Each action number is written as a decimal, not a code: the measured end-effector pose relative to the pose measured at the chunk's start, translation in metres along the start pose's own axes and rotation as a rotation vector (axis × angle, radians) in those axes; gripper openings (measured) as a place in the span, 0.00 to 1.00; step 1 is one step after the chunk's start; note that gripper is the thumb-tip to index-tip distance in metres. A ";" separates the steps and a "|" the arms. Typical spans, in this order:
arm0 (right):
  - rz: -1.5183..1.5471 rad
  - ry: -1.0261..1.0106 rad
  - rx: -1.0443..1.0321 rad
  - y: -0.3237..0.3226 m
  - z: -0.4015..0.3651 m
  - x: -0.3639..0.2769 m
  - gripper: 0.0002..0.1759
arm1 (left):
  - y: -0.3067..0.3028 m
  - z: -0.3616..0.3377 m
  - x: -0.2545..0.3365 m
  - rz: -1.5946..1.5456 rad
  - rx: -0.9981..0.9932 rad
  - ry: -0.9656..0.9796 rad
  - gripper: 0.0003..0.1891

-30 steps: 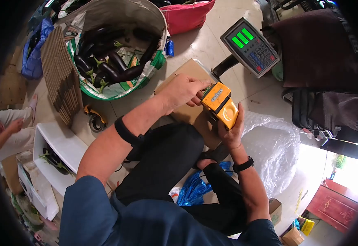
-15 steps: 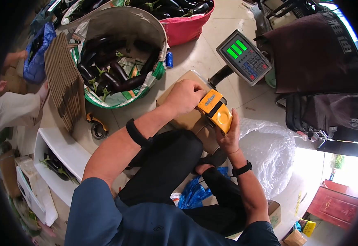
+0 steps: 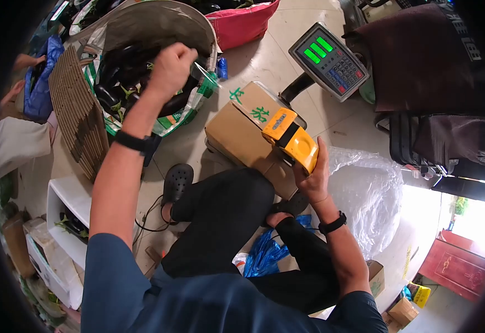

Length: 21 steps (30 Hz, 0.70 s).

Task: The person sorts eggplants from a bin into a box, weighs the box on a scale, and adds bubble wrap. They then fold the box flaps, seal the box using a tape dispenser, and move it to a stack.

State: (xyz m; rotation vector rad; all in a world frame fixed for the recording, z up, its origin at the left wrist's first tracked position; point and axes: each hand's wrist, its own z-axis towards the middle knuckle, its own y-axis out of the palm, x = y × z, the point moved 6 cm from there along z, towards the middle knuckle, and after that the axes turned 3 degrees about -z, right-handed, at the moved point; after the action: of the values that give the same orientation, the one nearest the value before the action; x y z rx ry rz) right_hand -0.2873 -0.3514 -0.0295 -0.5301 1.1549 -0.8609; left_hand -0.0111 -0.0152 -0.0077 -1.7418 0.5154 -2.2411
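Observation:
My left hand (image 3: 170, 69) is raised over the big fabric tub of eggplants (image 3: 125, 86), its fingers closed. From it a narrow clear strip (image 3: 206, 76) runs towards the cardboard box (image 3: 237, 133); its far end is hard to make out. Green handwritten characters mark the top of that box. Around a yellow-and-black handheld device (image 3: 292, 139) my right hand (image 3: 314, 172) is closed. The device rests against or just over the box's right end; the exact contact is hidden.
A lit scale display (image 3: 328, 61) stands behind the box. Bubble wrap (image 3: 370, 200) lies to the right, a blue plastic bag (image 3: 264, 252) between my legs. At left are stacked corrugated cardboard (image 3: 77, 111), a white foam box (image 3: 67, 200) and another person's hand (image 3: 15, 91).
My left hand has left the device and swung up and left, drawing out the clear strip. My right hand keeps the device at the box. The green characters are now uncovered.

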 end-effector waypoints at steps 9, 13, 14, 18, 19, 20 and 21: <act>-0.186 -0.011 -0.099 0.007 0.021 -0.035 0.54 | 0.065 -0.037 -0.094 0.400 0.011 0.094 0.10; -0.235 -0.019 -0.144 0.013 0.030 -0.047 0.54 | 0.070 -0.046 -0.108 0.476 -0.014 0.172 0.10; -0.256 -0.005 -0.157 0.014 0.033 -0.049 0.54 | 0.073 -0.048 -0.113 0.471 -0.012 0.162 0.10; -0.315 -0.008 -0.175 0.015 0.039 -0.058 0.54 | 0.090 -0.061 -0.106 0.651 0.108 0.409 0.07; -0.315 -0.015 -0.190 0.016 0.039 -0.059 0.54 | 0.094 -0.064 -0.103 0.689 0.103 0.440 0.05; -0.328 0.003 -0.189 0.016 0.039 -0.058 0.54 | 0.097 -0.067 -0.100 0.728 0.097 0.471 0.04; -0.339 0.020 -0.188 0.016 0.038 -0.057 0.54 | 0.099 -0.069 -0.097 0.692 0.103 0.497 0.01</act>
State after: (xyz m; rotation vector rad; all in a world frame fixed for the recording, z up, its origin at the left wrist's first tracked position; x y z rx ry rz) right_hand -0.2549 -0.2986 0.0039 -0.8915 1.1890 -1.0539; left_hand -0.0551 -0.0563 -0.1504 -0.7545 0.9127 -2.0881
